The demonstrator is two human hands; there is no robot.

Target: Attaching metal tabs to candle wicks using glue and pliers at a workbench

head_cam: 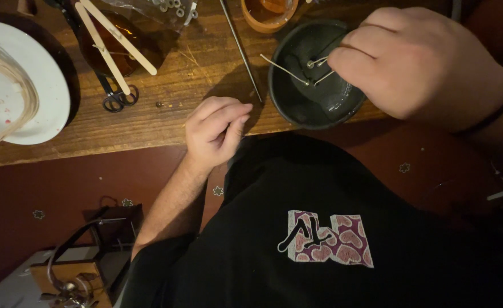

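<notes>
I see the right hand [416, 63] curled over the round dark grey bowl [297, 102] at the wooden table's [206, 74] near edge, its fingertips pinched on thin pale wicks with small metal tabs [311, 65] that lie inside the bowl. The left hand [214, 131] rests loosely curled on the table edge just left of the bowl; whether it holds anything, I cannot tell. Farther left lie 2 flat wooden sticks [114, 43], black scissors [114, 94] and a white plate [46, 80].
</notes>
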